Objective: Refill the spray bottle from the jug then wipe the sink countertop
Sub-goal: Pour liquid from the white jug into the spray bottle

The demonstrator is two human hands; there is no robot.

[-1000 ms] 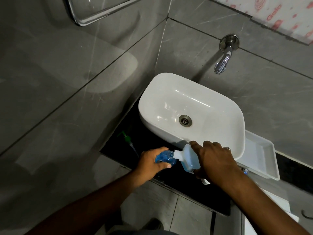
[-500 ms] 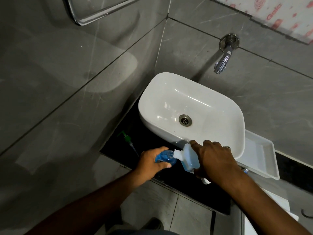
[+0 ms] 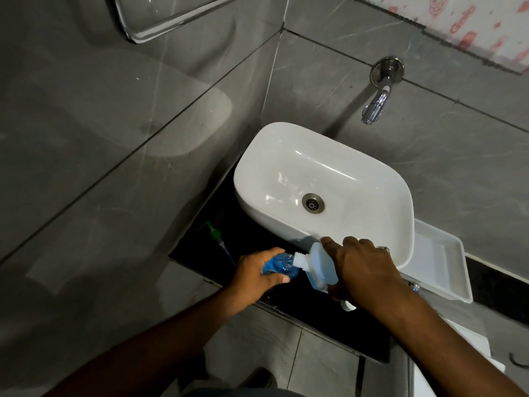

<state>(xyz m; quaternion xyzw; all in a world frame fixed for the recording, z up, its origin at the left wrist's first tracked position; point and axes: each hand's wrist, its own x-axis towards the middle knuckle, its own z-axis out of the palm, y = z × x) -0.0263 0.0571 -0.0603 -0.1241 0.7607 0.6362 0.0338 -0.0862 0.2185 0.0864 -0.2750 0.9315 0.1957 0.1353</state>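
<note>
My left hand [image 3: 256, 275] grips a clear spray bottle [image 3: 279, 266] holding blue liquid, just in front of the white sink [image 3: 323, 193]. My right hand [image 3: 363, 270] holds a translucent white jug [image 3: 319, 266] tipped over to the left, its white neck meeting the bottle's mouth. Blue liquid shows inside the jug. Both stay above the black countertop [image 3: 323, 313]. The green spray head [image 3: 213, 233] with its tube lies on the countertop to the left of the bottle.
A chrome tap [image 3: 378, 98] juts from the grey tiled wall above the sink. A white rectangular tray [image 3: 440, 270] sits right of the sink. A mirror's edge [image 3: 160, 27] hangs at upper left. Grey floor tiles lie below the counter edge.
</note>
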